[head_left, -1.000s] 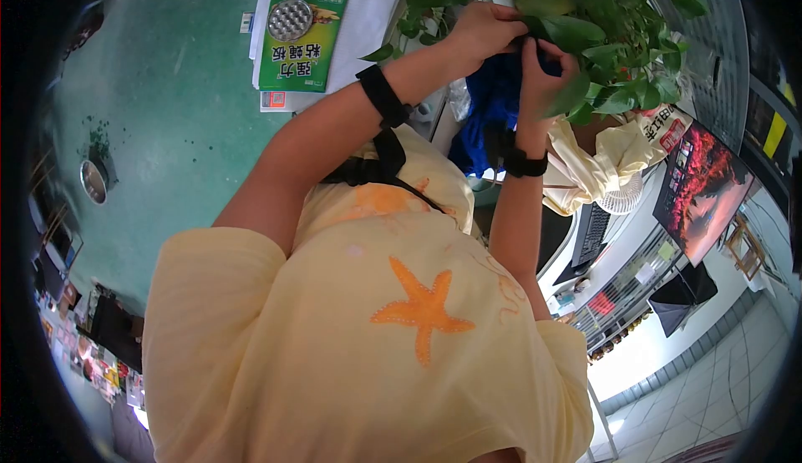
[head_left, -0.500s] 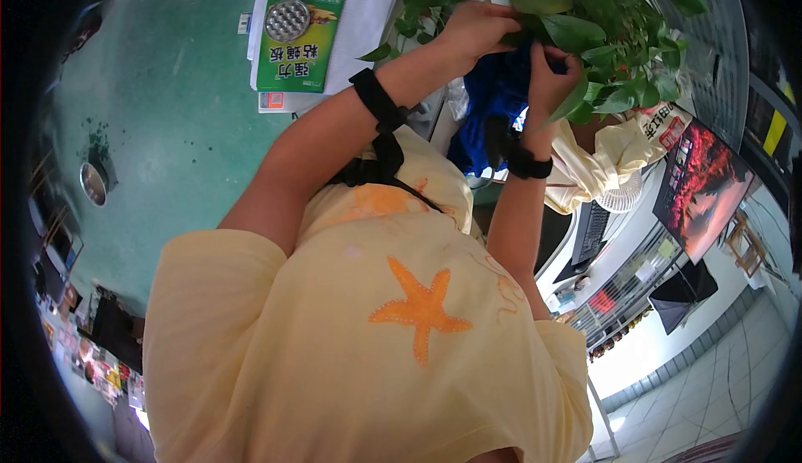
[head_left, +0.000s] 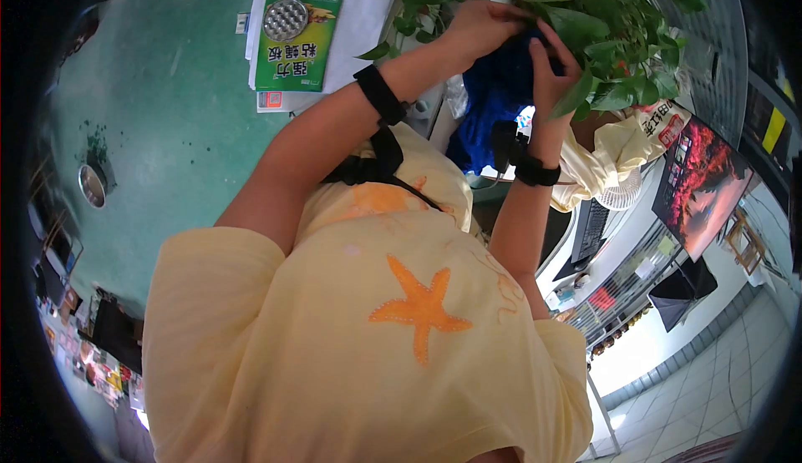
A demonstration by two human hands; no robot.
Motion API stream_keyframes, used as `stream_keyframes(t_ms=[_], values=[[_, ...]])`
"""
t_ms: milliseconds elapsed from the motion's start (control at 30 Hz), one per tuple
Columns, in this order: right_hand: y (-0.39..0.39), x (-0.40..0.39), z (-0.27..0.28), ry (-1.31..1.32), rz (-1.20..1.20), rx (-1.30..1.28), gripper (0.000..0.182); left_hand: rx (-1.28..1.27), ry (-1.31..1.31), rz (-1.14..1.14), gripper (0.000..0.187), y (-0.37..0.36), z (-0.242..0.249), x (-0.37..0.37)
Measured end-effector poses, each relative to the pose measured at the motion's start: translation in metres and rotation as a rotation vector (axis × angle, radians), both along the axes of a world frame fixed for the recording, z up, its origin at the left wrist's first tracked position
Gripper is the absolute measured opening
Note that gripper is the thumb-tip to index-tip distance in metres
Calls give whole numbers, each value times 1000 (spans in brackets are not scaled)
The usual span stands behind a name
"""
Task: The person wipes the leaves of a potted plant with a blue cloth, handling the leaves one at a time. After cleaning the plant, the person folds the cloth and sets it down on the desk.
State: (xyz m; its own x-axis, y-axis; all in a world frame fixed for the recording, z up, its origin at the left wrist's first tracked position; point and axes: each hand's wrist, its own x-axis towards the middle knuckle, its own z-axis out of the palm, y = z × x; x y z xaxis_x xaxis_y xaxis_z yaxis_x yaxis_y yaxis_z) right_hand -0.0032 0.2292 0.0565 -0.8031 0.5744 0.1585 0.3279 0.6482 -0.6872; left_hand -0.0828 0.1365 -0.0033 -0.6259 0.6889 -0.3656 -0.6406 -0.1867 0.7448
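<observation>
A dark blue cloth hangs below the green leaves of a potted plant. My left hand comes in from the left, its fingers pinched together on the cloth's shaded top edge. Close beside it on the right, my right hand has thumb and fingers at the same edge, pinching the cloth. The fingertips of both hands nearly meet, and leaves partly cover them. Black straps with small devices are round both wrists.
Left of the arms, a green booklet with a round metal piece lies on white sheets. At right are a tied cream bag, a white fan, a keyboard and a monitor. A metal bowl is at far left.
My left hand has shifted slightly right, its fingers stretched farther along the cloth's top. My right hand has risen a little, with its fingers now nearer the left fingertips. The cloth's folds have shifted.
</observation>
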Motion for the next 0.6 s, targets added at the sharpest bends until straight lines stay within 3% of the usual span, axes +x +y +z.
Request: stream_keyframes(t_ms=[33, 167, 267, 367, 600], values=[[3, -2, -3, 61, -1, 53, 20, 2, 7, 2, 27, -2, 4, 0], [2, -9, 0, 67, -373, -57, 25, 26, -8, 20, 28, -1, 6, 1], [3, -6, 2, -11, -251, 103, 25, 21, -38, 9, 27, 1, 1, 1], [-1, -4, 2, -31, -126, 51, 25, 10, -82, 39, 24, 2, 2, 1], [2, -11, -10, 70, -398, 72, 23, -73, 12, -43, 22, 5, 10, 8]])
